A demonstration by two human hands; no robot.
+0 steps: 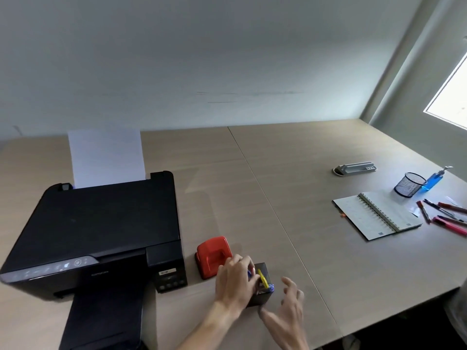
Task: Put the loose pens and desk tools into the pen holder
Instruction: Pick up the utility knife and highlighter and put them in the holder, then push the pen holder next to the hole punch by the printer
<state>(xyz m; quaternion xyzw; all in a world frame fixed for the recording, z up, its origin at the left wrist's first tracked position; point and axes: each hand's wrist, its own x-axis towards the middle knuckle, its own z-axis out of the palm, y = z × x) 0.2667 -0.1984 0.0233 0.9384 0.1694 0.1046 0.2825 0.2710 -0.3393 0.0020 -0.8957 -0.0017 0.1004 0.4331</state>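
**Two hands at the black pen holder**

A small black pen holder stands on the near part of the desk. A yellow tool and something with a blue tip stick out of its top. They are too blurry to name.

The left hand is curled around the left side of the pen holder, with its fingers bent over the top. It may be pinching something small and blue, but I cannot tell. The right hand is just to the right of the holder. Its fingers are spread and it holds nothing.

A red hole punch sits just beside the holder, on the far left of it. A big black printer is on the left, with white paper standing up in its back.

Far to the right, well apart from the hands, lies an open spiral notebook. Some loose pens lie to the right of it, red, pink and dark ones. A black mesh cup stands behind the notebook, with a blue pump bottle just beside it. A grey bar-shaped thing lies farther back.
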